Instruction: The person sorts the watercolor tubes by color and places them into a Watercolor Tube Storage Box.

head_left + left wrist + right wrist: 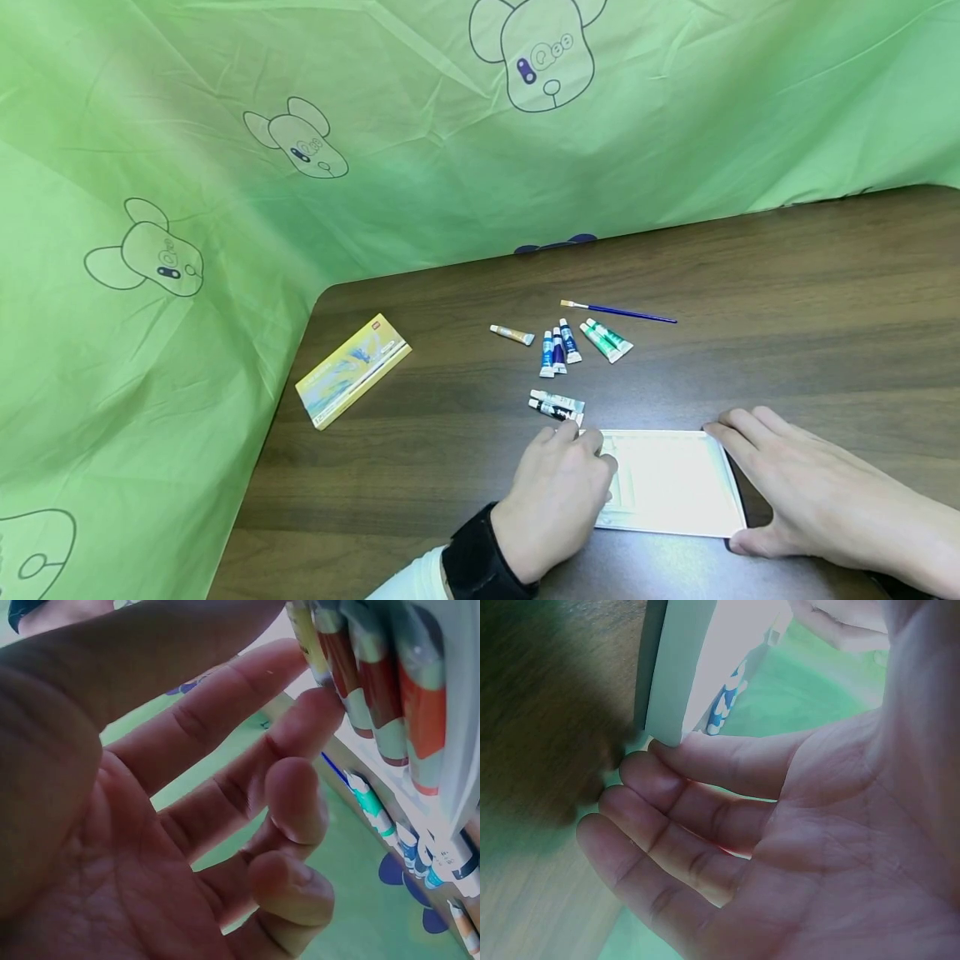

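The white tray (675,483) lies between the two hands, tube row (382,701) packed side by side within, perhaps to stay orderly. The right hand (795,487) stretches wide, thumb and forefinger gripping its right corners, probably for steadiness; the left hand (558,492) has half-bent fingers touching a yellow tube (304,634), whether pinching I cannot tell. Beyond, blue tubes (557,352) lie near a brush (626,313)

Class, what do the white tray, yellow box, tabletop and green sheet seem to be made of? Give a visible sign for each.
White tray: probably smooth plastic, with thin raised edges.
Yellow box: likely printed card, with flat faces and crisp edges.
Tabletop: wood or wood-look laminate, showing brown grain and soft sheen.
Green sheet: thin fabric or plastic, hanging in creases.
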`<state>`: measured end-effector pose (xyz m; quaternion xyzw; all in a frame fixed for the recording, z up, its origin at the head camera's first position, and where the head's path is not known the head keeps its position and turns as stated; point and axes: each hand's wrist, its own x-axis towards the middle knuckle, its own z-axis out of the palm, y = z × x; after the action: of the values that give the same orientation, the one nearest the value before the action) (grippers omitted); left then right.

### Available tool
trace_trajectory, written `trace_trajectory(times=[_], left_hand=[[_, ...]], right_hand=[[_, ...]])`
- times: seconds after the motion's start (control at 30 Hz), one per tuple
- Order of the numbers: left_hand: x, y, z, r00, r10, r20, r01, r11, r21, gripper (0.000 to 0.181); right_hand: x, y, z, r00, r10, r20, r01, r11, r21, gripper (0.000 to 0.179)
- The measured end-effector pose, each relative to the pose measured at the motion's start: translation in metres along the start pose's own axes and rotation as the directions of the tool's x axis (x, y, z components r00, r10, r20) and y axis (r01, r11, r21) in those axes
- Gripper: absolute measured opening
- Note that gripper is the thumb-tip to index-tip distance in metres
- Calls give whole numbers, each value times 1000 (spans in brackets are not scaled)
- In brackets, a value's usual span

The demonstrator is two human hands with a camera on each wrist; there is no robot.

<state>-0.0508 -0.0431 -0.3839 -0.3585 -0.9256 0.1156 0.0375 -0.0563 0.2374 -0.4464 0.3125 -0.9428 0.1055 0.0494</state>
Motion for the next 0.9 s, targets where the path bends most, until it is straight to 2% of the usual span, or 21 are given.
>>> trace_trajectory(times=[0.5,0.77,0.9], left_hand=[[1,-5,2,998,48,-32,-48,999,-1,10],[1,-4,0,998,63,-1,-63,998,-13,6],[-1,-4,-3,997,65,-31,-65,998,0,10]], right_hand=[[2,-3,-7,999,19,32,-19,1000,10,106],[3,-3,-8,999,16,41,-17,1000,23,107],[3,-2,-7,1000,14,23,-14,1000,5,106]])
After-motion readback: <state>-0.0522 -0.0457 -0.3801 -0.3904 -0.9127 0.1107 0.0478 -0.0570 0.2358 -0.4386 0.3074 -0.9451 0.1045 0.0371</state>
